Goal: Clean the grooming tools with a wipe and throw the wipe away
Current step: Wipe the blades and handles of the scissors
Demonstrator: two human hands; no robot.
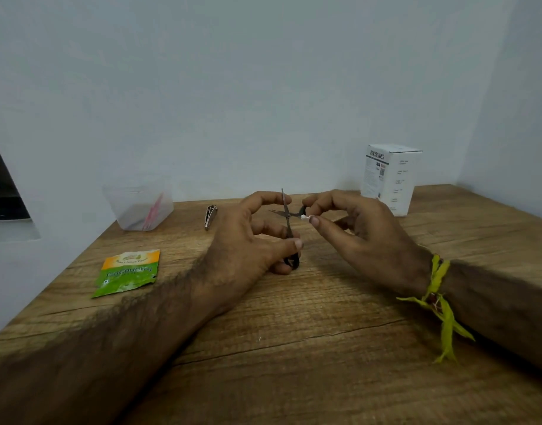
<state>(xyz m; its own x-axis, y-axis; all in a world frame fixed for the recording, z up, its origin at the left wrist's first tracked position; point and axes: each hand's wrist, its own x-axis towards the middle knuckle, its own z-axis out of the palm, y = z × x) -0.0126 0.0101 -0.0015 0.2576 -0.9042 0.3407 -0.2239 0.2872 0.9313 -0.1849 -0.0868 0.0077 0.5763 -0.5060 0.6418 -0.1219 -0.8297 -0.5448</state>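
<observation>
My left hand grips a small pair of scissors by one black handle loop, blades spread open and pointing up and left. My right hand pinches a small folded white wipe against the scissors near the pivot, with the other handle loop by its fingers. A metal nail clipper lies on the wooden table just left of my left hand. A torn green and orange wipe sachet lies at the left.
A clear plastic container holding a pink tool stands at the back left against the wall. A white cardboard box stands at the back right. A yellow thread band circles my right wrist.
</observation>
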